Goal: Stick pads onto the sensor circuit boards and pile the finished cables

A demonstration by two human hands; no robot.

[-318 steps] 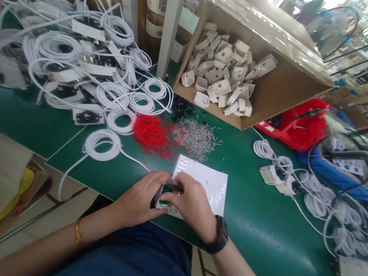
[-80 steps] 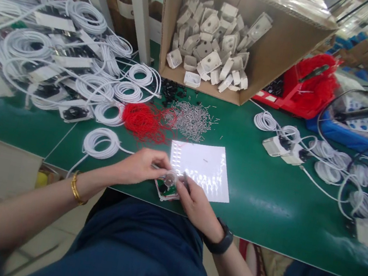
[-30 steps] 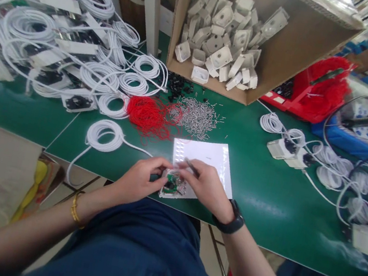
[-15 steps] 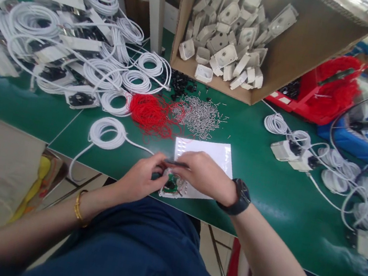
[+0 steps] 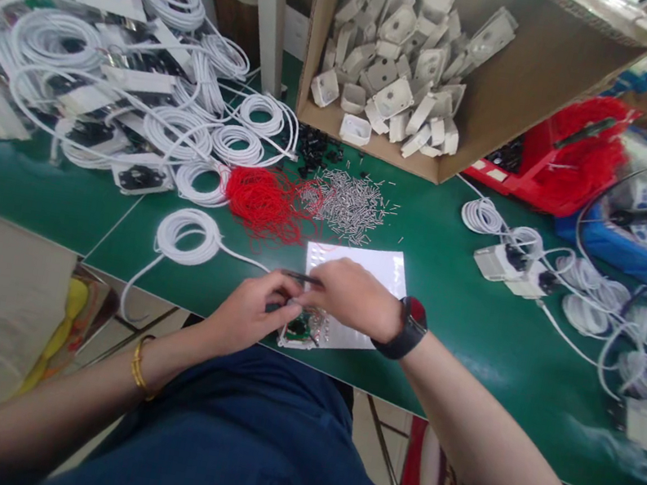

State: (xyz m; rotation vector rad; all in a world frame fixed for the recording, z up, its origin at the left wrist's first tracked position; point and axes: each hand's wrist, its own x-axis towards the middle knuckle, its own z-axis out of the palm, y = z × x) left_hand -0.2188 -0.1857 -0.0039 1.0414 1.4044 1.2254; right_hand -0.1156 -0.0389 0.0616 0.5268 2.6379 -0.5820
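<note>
My left hand (image 5: 255, 307) is closed, thumb and fingers pinched together above a small green circuit board (image 5: 298, 328) in a pale housing; what is between the fingertips is hidden. From a coiled white cable (image 5: 188, 236), one end runs in behind the left fingers. My right hand (image 5: 348, 296) grips a slim dark tool (image 5: 300, 277), whose kind I cannot make out, pointing left over the left fingers. Both hands meet at the board's upper side. Under the right hand lies a white sheet (image 5: 385, 265) bearing small pale pieces along its left side.
Behind the hands are a red wire bundle (image 5: 261, 203), a heap of small metal pins (image 5: 354, 206) and black parts (image 5: 313, 148). A cardboard box (image 5: 479, 128) holds white housings (image 5: 394, 97). Cabled assemblies (image 5: 133, 78) pile up at left; more coils (image 5: 591, 296) lie at right.
My right hand has shifted slightly left and its fingers have turned closer to the left fingertips. The dark tool has moved a little up and left. The board stays where it was.
</note>
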